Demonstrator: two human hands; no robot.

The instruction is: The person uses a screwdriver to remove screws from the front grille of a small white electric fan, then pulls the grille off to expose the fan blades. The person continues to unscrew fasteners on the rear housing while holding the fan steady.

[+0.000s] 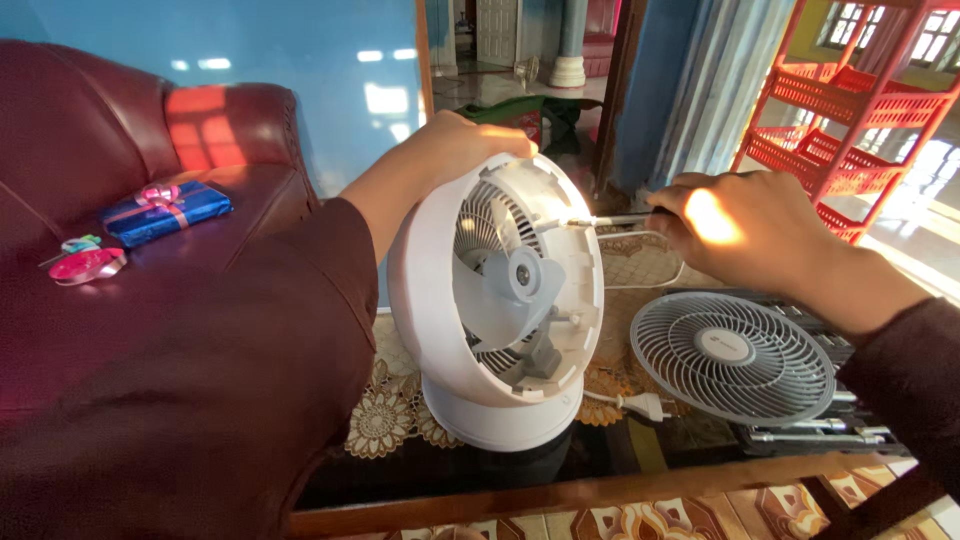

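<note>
- While your left hand (455, 145) clamps over the top rim of the round white plastic table fan (500, 300), its front guard off and blades bare, your right hand (745, 230) is closed around the handle of a slim metal-shafted screwdriver (600, 221).
- The screwdriver's tip meets the fan's housing at about two o'clock on its open face.
- The fan stands on a dark glass tabletop (600, 455) over a cream lace mat (385, 420), tilted back slightly.
- At four o'clock from the fan lies the detached grey round grille (733, 357); a white two-pin plug (640, 405) rests between them.
- On the maroon leather sofa (120, 150) at nine o'clock sit a blue foil-wrapped gift box (165, 212) and a pink ribbon spool (88, 266).
- Risks, as judged: the tip could slip off the screw and scar the plastic; a freed screw could drop among the blades; pressing sideways could tip the fan if your left hand loosens.
</note>
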